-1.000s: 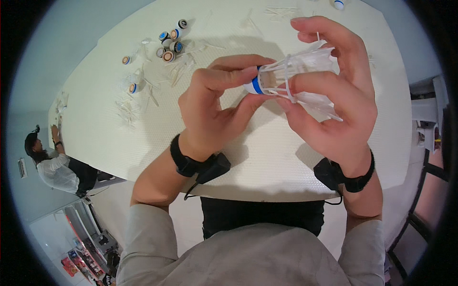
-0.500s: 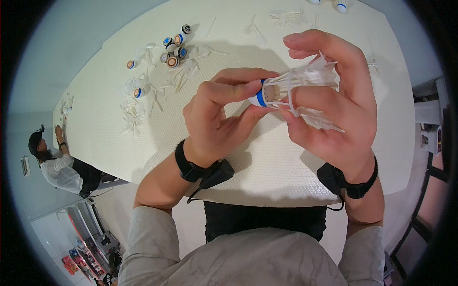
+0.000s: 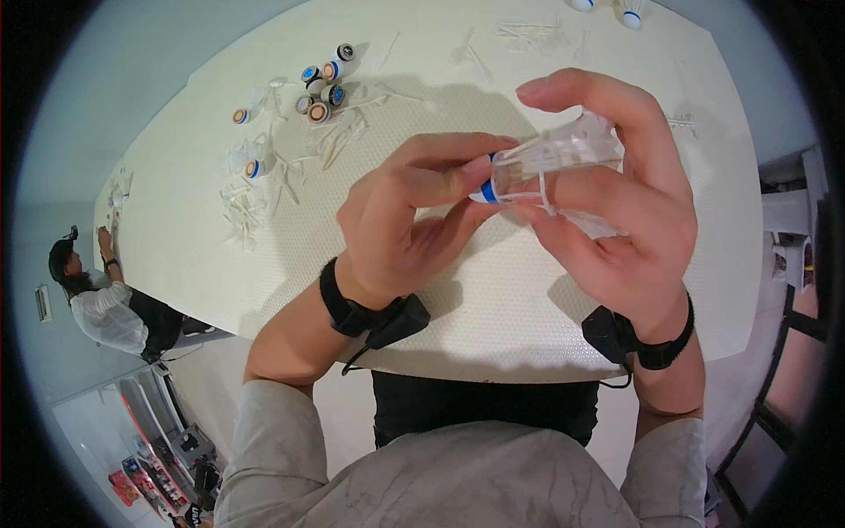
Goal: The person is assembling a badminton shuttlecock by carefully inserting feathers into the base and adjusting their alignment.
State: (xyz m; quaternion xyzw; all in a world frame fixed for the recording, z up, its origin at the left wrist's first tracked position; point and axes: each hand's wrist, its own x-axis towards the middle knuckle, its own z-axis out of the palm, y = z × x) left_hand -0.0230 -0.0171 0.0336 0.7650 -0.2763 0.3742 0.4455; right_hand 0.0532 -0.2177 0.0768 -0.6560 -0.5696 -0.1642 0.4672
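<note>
Between my two hands, above the white table, is a white shuttlecock [image 3: 572, 141] lying sideways, its cork end to the left with a blue band round it. My left hand [image 3: 387, 220] pinches the cork end between thumb and fingers. At the feathered skirt, my right hand [image 3: 647, 211] has its thumb and a bent finger closed on the shafts near a white ring. Another right finger arches above the skirt, apart from it. The right fingers partly cover the skirt, so their exact grip on the shafts is hidden.
On the white table [image 3: 493, 308], several loose cork ends [image 3: 319, 113] stand clustered at the upper left, among broken feather pieces [image 3: 339, 145]. More shuttlecocks [image 3: 631, 16] are at the far edge. A person [image 3: 110, 304] works at the table's far left.
The shuttlecock and my hands have shifted slightly down and to the right. My raised right finger has dropped a little. Both hands keep their hold.
</note>
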